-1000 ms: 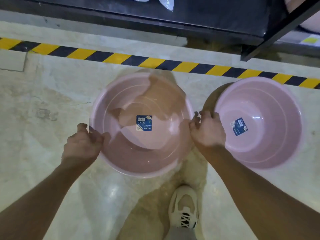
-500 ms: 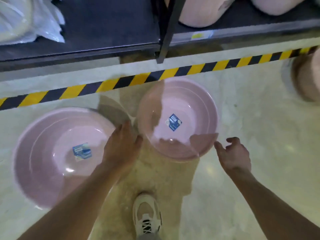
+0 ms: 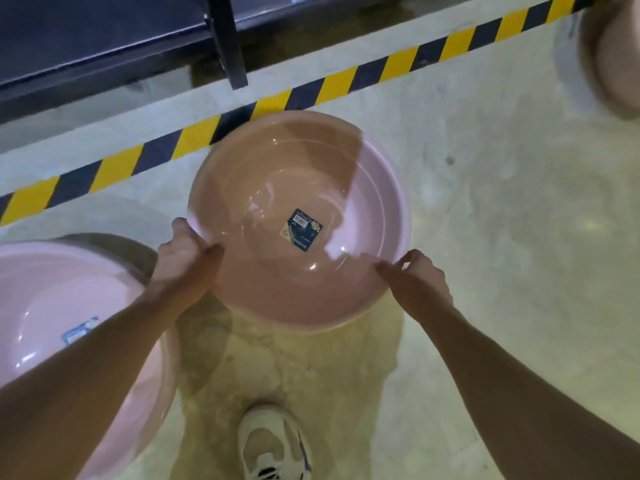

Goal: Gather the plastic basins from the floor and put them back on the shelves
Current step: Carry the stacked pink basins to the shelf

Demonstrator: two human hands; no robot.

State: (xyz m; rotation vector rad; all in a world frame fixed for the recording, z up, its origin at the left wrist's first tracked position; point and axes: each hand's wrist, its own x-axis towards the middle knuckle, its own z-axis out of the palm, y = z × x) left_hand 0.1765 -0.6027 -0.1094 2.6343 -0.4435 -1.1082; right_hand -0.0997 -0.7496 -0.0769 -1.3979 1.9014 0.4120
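A pink plastic basin (image 3: pixel 374 188) with a blue sticker inside sits in the middle of the view, over the pale floor. My left hand (image 3: pixel 185 258) grips its left rim with the thumb over the edge. My right hand (image 3: pixel 420 280) pinches its right rim. A second pink basin (image 3: pixel 45 306) with a blue sticker lies on the floor at the lower left, partly hidden by my left forearm. A third pinkish basin (image 3: pixel 620 53) shows at the top right edge, cut off by the frame.
A black metal shelf (image 3: pixel 104 46) with an upright post (image 3: pixel 230 39) runs along the top left. Yellow-and-black hazard tape (image 3: pixel 346 84) crosses the floor in front of it. My white shoe (image 3: pixel 273 445) is at the bottom centre.
Both hands left the first basin, which now lies at the lower left, and closed on the rim of the second basin. The view shifted right.
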